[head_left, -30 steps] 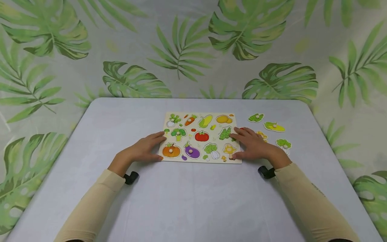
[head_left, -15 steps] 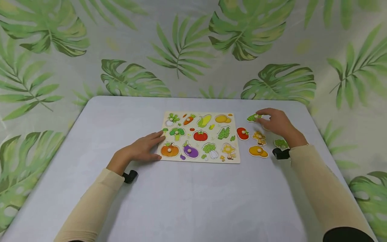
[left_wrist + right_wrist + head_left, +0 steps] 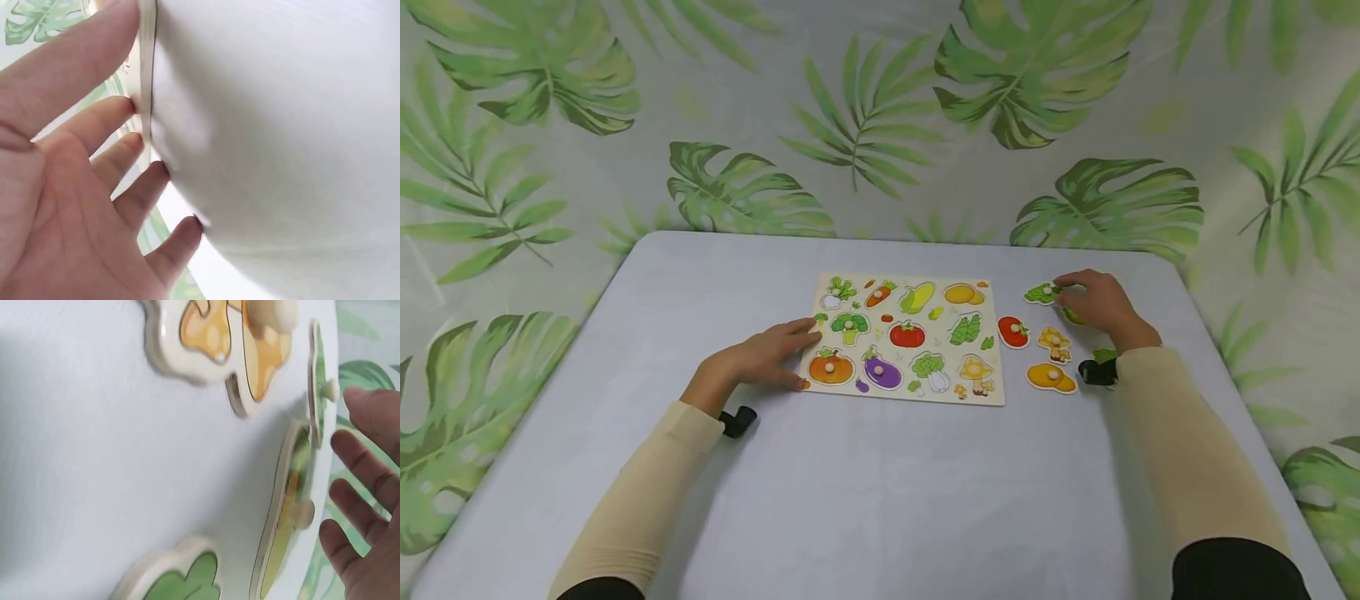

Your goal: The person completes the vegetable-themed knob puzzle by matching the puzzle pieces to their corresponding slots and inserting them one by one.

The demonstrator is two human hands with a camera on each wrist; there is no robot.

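A wooden vegetable knob-puzzle board (image 3: 936,332) lies flat on the white table. My left hand (image 3: 767,357) rests at its left edge with fingers spread, and in the left wrist view the thumb and fingertips are along the board's edge. To the right of the board, my right hand (image 3: 1097,300) reaches over a green leafy puzzle piece (image 3: 1037,294). In the right wrist view its thumb and index finger are spread beside that piece's knob (image 3: 330,390), not closed round it. The corn piece (image 3: 278,550) lies under the hand, partly hidden in the head view.
A tomato piece (image 3: 1013,332), a mushroom piece (image 3: 1054,340) and a potato piece (image 3: 1049,377) lie between the board and the right arm. The bok choy piece (image 3: 1103,355) is mostly covered by the black wrist camera (image 3: 1097,372). Behind the table hangs a leaf-patterned cloth (image 3: 880,208).
My right hand has left the board's right edge and moved right and away to the green leafy piece, uncovering the tomato and potato pieces. My left hand has stayed at the board.
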